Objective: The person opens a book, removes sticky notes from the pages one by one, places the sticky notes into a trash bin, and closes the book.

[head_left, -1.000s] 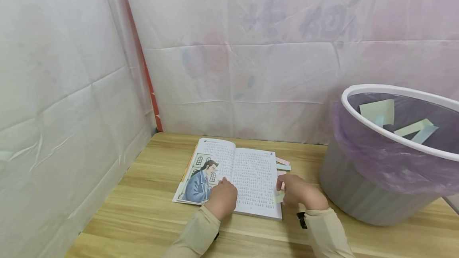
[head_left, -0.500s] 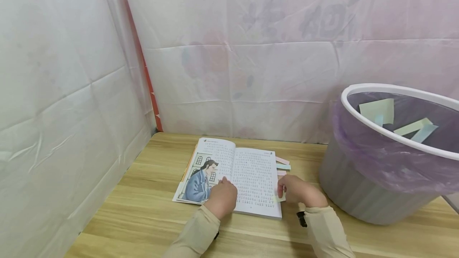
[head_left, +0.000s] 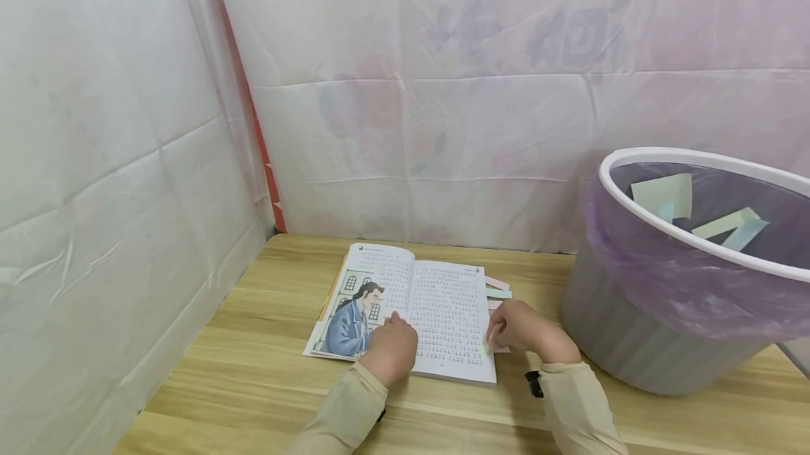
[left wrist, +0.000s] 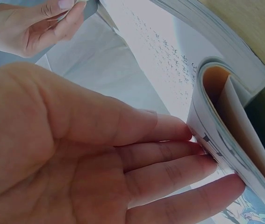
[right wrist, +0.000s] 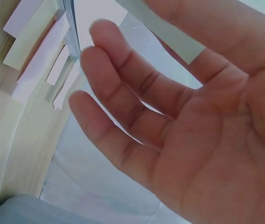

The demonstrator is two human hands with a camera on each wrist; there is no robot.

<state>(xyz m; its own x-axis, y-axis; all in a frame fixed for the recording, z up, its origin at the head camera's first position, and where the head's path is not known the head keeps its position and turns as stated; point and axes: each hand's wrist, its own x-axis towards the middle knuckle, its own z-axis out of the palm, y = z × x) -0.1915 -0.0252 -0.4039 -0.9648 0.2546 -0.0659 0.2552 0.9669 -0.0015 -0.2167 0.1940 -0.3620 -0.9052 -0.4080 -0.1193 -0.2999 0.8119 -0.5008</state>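
An open book (head_left: 446, 314) lies on the wooden table, with printed text and a drawing of a figure in a blue coat on its left page. My left hand (head_left: 392, 349) rests on that left page near the fold; in the left wrist view its fingers (left wrist: 169, 179) are nearly straight against the page. At the right page's outer edge, my right hand (head_left: 522, 328) pinches a pale yellow-green sticky tab (right wrist: 181, 42) between thumb and index finger. The other fingers (right wrist: 118, 88) of this hand bend loosely and hold nothing.
Pink and light blue tabs (head_left: 499, 294) stick out from the book's right side. A grey bin (head_left: 623, 342) with a white rim and purple liner stands at the right, with several paper strips (head_left: 664, 195) inside. White sheeting (head_left: 405, 152) hangs behind and left.
My right fingers have closed on the yellow-green tab and tilted it up from the page edge, showing a pink tab below. My left hand has stayed in place.
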